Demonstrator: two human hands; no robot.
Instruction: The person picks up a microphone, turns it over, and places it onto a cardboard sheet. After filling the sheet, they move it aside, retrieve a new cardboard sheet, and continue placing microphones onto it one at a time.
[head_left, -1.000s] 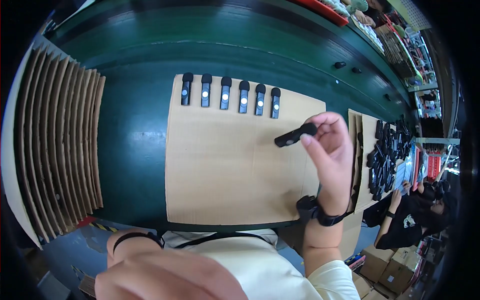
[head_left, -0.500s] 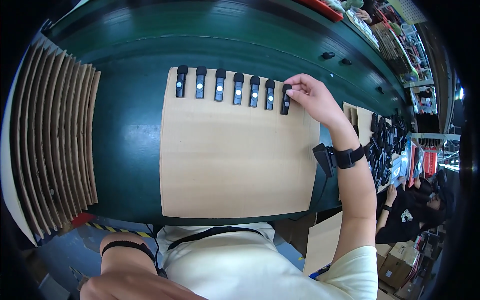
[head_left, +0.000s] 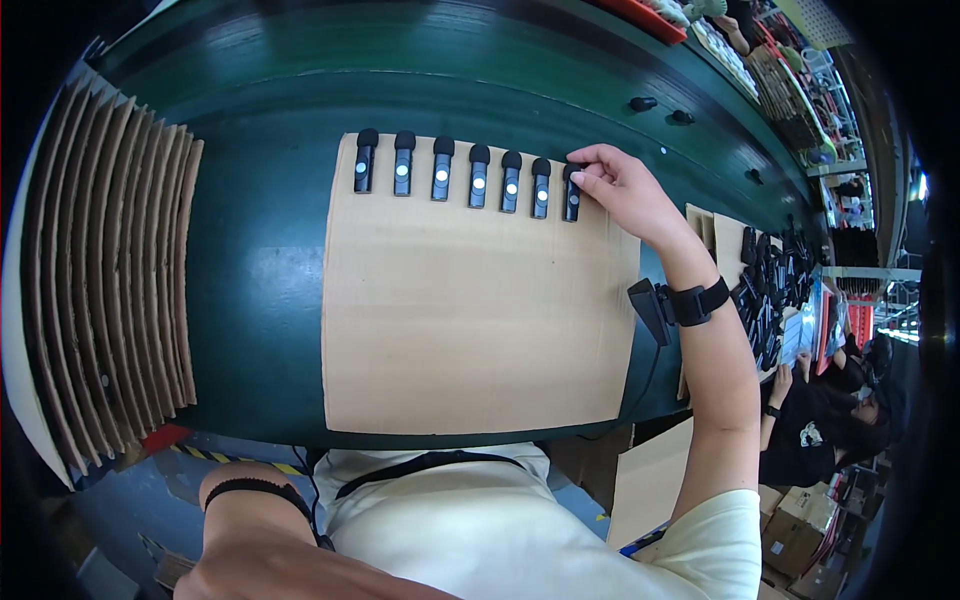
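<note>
Seven small black clip-on microphones with foam caps lie in a row along the far edge of a flat cardboard sheet (head_left: 470, 320). My right hand (head_left: 625, 195) pinches the foam-capped end of the rightmost microphone (head_left: 572, 203) between thumb and fingers. This microphone lies close beside its neighbour (head_left: 541, 190), foam end pointing away from me. Pale round spots show on the other bodies, as on the leftmost microphone (head_left: 363, 165). A black strap with a small device (head_left: 655, 310) sits on my right wrist. At the lower left my left arm shows; its hand cannot be made out.
Folded cardboard dividers (head_left: 115, 270) stand at the left of the green work surface (head_left: 250, 300). To the right, many black microphones (head_left: 765, 290) are heaped by more cardboard. Several loose black pieces (head_left: 643, 103) lie far right. Another person (head_left: 815, 425) works at the right.
My right hand has slid the rightmost microphone slightly away from me, more in line with the row. The loose black pieces at the far right have shifted a little left and away.
</note>
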